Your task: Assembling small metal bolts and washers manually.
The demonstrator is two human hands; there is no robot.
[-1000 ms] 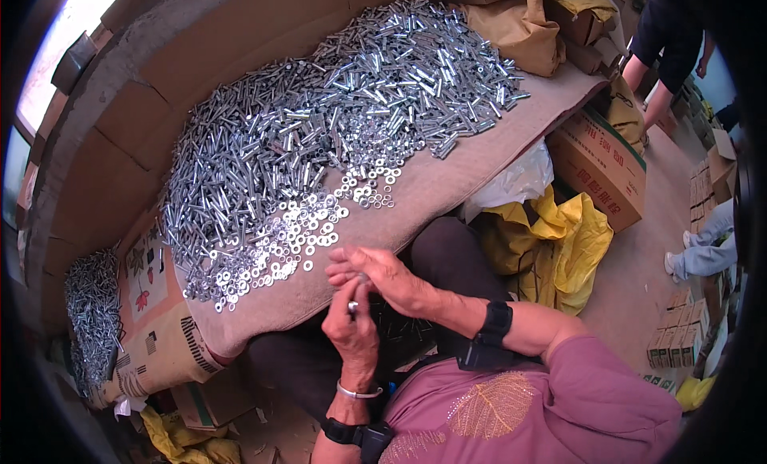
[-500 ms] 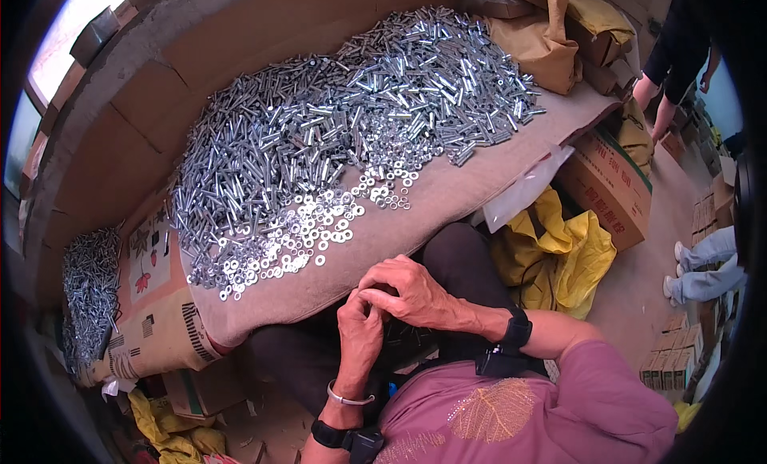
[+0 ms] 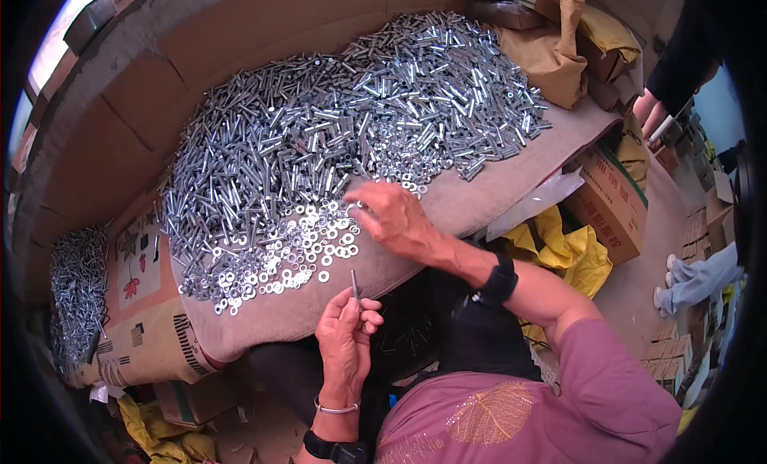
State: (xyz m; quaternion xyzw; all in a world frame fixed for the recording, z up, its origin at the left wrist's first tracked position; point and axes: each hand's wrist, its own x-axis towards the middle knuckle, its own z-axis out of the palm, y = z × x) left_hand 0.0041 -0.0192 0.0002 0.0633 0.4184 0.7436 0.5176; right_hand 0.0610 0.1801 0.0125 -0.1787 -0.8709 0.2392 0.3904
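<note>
My left hand is closed, pinching a thin metal bolt that points up between thumb and fingers. It is just off the near edge of the padded brown surface. My right hand reaches over that surface, thumb and fingers apart, its fingertips slightly blurred; I see nothing between them. Flat washers lie loose beside its fingertips, with small rings or nuts beyond. Behind them spreads a big heap of shiny metal sleeves.
A second pile of thin metal bolts lies at far left on a patterned cloth. Cardboard box and yellow sack stand at right. Cardboard panels wall the back. Other people's legs show at far right.
My hands were together in front of me; now they are apart. The right has moved up and forward to the washers, while the left shows the bolt upright.
</note>
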